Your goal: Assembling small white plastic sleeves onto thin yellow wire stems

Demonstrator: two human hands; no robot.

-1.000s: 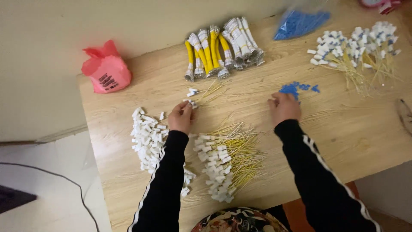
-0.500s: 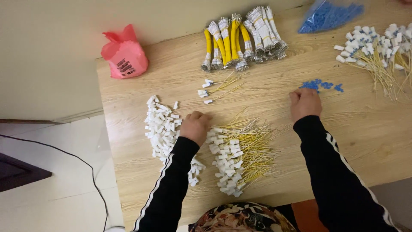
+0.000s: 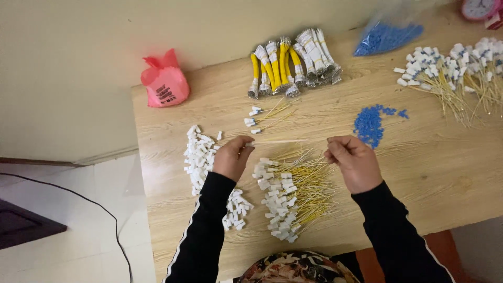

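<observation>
Presently: left hand (image 3: pixel 230 158) and right hand (image 3: pixel 353 162), fingers pinched on opposite ends of one yellow wire (image 3: pixel 288 141), above heap of white-tagged wires (image 3: pixel 291 196); blue beads (image 3: pixel 371 123) near right.

Pink printed bag (image 3: pixel 164 81) at table's far left, clear bag of blue bits (image 3: pixel 386 35) far right

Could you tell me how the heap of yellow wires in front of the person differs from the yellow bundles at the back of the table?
The loose heap lies spread out between the hands, thin wires fanned apart; the bundles are packed tight, side by side. The loose heap's wires carry white tags on their left ends; the bundles' near ends show bare metal tips. The bundles look thicker and more vividly yellow. Both rest on the wooden table.
</observation>
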